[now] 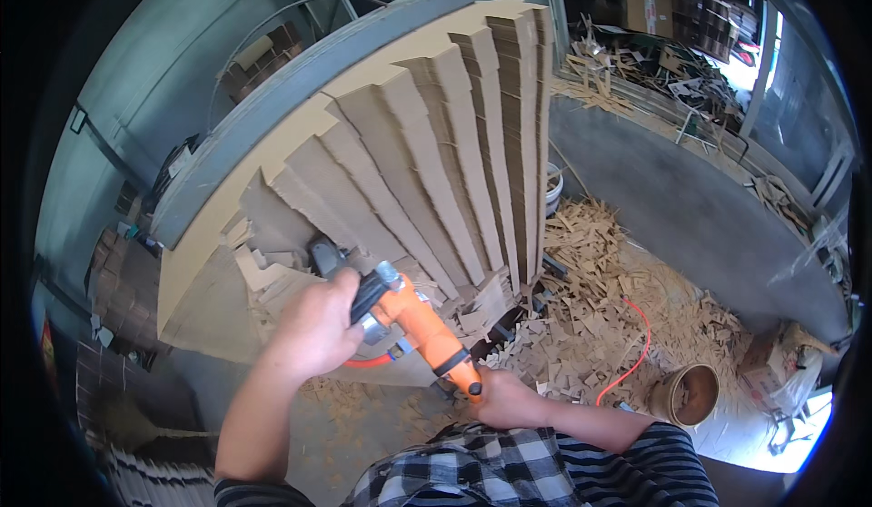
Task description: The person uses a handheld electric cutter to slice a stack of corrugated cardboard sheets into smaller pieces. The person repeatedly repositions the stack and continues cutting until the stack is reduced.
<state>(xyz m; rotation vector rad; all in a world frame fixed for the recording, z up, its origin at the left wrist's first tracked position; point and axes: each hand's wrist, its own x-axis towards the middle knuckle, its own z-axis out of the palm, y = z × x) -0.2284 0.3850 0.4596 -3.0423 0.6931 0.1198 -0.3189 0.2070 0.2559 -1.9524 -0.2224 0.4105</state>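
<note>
My left hand [313, 330] is wrapped round the black handle at the front of an orange pneumatic tool [421, 327]. My right hand [509, 400] grips the rear end of its orange body, close to my waist. A dark head at the tool's front is against or just before the lower left of a tall stack of die-cut cardboard sheets [391, 157]; exact contact cannot be told. The stack's near side shows deep stepped notches running from top to bottom. Torn cardboard scraps [268, 271] hang at its lower left corner, beside the tool head.
Cardboard scraps [590, 334] cover the floor to the right of the stack. A red air hose [647, 343] curves over them near a brown bucket [686, 395]. A grey board [309, 80] lies along the stack's far edge. Bundled cardboard [118, 271] stands at left.
</note>
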